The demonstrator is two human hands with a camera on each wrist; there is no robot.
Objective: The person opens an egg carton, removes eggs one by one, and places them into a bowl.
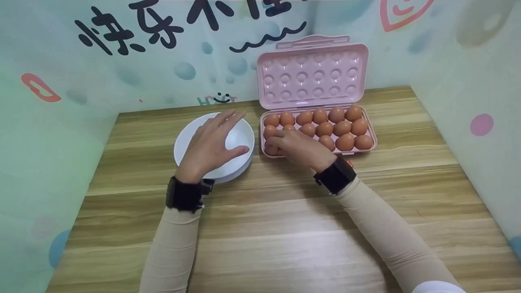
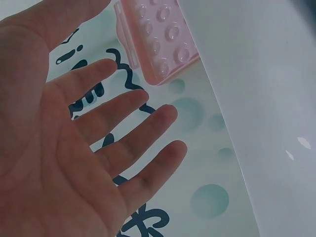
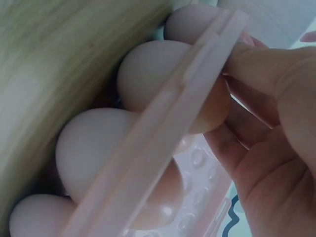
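My left hand (image 1: 209, 148) hovers over a white bowl (image 1: 240, 162), fingers spread and straight, holding nothing. In the left wrist view its palm (image 2: 64, 158) shows bare beside the bowl's white side (image 2: 256, 98). At the front left corner of a pink egg carton (image 1: 313, 154), my right hand (image 1: 299, 146) curls its thumb and fingers round a brown egg (image 1: 271, 148). That egg (image 3: 187, 22) still sits in the carton, its far side hidden by the fingers. Several more brown eggs (image 1: 324, 129) stand in rows; my right hand covers part of the front row.
The carton's dimpled lid (image 1: 311, 75) stands raised against the patterned backdrop (image 1: 158, 85). Bowl and carton sit side by side near the back of the wooden table (image 1: 276, 228). A backdrop wall (image 1: 460, 81) rises on the right.
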